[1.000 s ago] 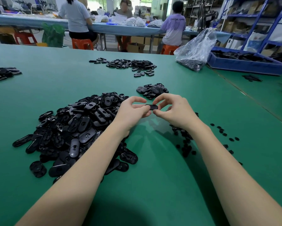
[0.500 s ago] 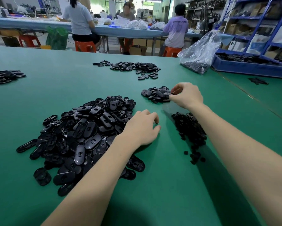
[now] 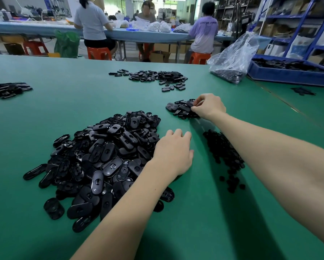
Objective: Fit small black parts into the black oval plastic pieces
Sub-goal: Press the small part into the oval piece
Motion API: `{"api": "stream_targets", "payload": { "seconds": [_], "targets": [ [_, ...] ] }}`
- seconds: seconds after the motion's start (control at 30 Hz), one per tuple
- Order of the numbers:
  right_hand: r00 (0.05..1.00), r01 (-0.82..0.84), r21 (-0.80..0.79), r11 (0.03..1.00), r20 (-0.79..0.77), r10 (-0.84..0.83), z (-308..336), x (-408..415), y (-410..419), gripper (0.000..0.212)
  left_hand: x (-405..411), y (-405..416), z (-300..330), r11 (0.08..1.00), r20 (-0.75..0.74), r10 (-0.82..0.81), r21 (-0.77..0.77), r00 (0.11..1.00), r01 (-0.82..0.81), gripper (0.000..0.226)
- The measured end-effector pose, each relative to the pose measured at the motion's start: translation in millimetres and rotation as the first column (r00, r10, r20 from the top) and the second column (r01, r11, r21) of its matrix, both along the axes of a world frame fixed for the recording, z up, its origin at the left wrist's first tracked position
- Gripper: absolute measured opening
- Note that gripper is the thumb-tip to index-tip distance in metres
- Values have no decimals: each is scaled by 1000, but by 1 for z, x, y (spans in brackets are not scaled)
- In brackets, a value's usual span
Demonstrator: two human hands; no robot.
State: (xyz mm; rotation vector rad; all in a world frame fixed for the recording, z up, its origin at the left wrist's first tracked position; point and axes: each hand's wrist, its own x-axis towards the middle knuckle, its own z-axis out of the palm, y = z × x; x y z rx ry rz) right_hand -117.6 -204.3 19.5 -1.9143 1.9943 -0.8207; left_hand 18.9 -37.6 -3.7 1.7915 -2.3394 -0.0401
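A large heap of black oval plastic pieces (image 3: 105, 156) lies on the green table (image 3: 78, 106), left of centre. My left hand (image 3: 173, 152) rests palm down at the heap's right edge with its fingers curled; what is under it is hidden. To the right lies a heap of small black round parts (image 3: 223, 149), partly under my right forearm. Further back, my right hand (image 3: 209, 106) is at a small pile of oval pieces (image 3: 178, 108), with thumb and fingers pinched on one oval piece at the pile's right side.
Another spread of oval pieces (image 3: 157, 76) lies farther back and one more (image 3: 6, 90) at the far left. A clear plastic bag (image 3: 232, 59) and a blue tray (image 3: 288, 77) of black parts stand at the back right. People sit at a table behind.
One second ago both hands held one oval piece together at the centre. My right hand has carried it back to the small pile; my left hand has dropped to the big heap's edge.
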Motion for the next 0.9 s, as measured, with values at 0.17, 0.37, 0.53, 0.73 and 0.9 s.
{"api": "stream_targets", "payload": {
  "seconds": [0.17, 0.37, 0.53, 0.73, 0.9],
  "targets": [
    [997, -36, -14, 999, 69, 37, 3, -4, 10, 9, -1, 0, 1, 1000, 14, 4, 15, 1000, -5, 37],
    [986, -155, 3, 988, 70, 154, 8, -7, 33, 7, -5, 2, -2, 1000, -17, 23, 19, 1000, -23, 40],
    [966, -196, -20, 980, 166, 196, 5, -9, 70, 7, -4, -1, -1, 1000, -31, 27, 14, 999, -26, 45],
    [971, -220, -22, 975, 92, 221, 6, -12, 109, 7, 13, -7, 18, 996, -340, -8, 77, 940, 37, 16],
    [968, -242, 32, 970, 71, 239, 9, -24, 117, 9, 45, -11, 43, 993, -374, 94, -30, 923, -114, 4]
  ]
}}
